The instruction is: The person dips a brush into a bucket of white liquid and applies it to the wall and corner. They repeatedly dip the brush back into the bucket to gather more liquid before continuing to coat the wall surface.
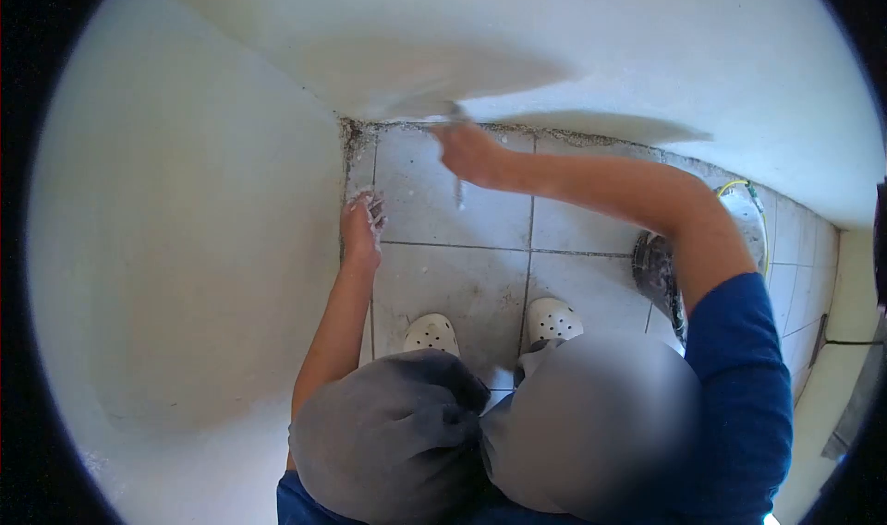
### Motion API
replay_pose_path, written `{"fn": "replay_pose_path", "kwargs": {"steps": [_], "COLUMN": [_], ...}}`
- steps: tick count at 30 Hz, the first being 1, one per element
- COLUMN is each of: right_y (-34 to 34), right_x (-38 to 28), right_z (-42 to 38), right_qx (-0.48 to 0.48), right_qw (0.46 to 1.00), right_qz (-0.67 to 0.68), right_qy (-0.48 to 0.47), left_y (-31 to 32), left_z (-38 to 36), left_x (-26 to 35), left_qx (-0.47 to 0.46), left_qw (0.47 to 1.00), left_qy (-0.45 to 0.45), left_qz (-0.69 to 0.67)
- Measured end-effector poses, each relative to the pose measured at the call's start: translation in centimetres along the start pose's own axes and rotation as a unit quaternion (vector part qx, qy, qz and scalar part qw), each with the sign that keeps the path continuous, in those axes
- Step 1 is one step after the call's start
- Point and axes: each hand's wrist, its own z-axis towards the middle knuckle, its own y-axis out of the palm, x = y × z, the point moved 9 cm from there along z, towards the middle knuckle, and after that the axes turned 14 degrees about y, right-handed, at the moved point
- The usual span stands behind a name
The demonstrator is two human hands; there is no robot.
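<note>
My right hand (471,156) is closed round the handle of a scraper-like tool (430,108), whose blurred blade lies near the foot of the back wall. Low by the corner, my left hand (363,222) has white paste on its fingers, which look curled; whether it holds anything is hidden. A rough, dirty joint (591,139) runs between the white wall (647,54) and the tiled floor (453,271).
A dark bucket (656,271) stands on the tiles at the right, beside a pale container (744,216) with a yellow-green rim. The left wall (203,229) is close to my left arm. My white clogs (431,333) are on the floor.
</note>
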Motion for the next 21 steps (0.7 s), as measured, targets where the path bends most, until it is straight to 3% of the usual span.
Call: {"fn": "replay_pose_path", "kwargs": {"steps": [1,2,6,7,10,13,15,20,21], "right_y": [1.1,0.6,-2.7,-1.2,-5.2,-3.1,-0.9,-2.7,-4.3], "right_x": [0.8,1.9,2.2,0.6,-1.6,2.2,3.0,6.7,7.1], "right_z": [-1.9,-4.0,-5.1,-3.8,-1.7,-1.3,-4.8,-8.5,-8.9], "right_qx": [-0.094,-0.11,-0.117,-0.098,0.209,0.083,-0.137,-0.248,-0.205], "right_qw": [0.995,0.992,0.991,0.994,0.974,0.996,0.989,0.951,0.953], "right_qz": [-0.023,-0.055,-0.04,0.039,0.043,-0.025,-0.038,0.09,0.156], "right_qy": [0.03,0.039,0.053,0.009,-0.071,0.016,0.04,0.16,0.163], "left_y": [0.1,0.3,3.4,4.2,5.8,4.8,4.0,4.5,4.8], "left_z": [-0.2,-0.3,-0.1,0.0,0.4,0.4,0.3,0.1,-0.2], "left_x": [0.0,0.0,-0.6,-0.5,0.1,-0.1,-0.1,0.1,0.1], "left_qx": [-0.001,-0.001,-0.052,-0.063,-0.096,-0.094,-0.066,-0.055,-0.062], "left_qw": [1.0,1.0,0.998,0.998,0.995,0.995,0.998,0.998,0.998], "left_qy": [0.004,0.009,0.008,0.009,0.02,0.018,0.008,0.008,0.009], "left_qz": [-0.006,-0.011,-0.027,-0.022,-0.007,-0.011,-0.005,-0.018,-0.013]}}
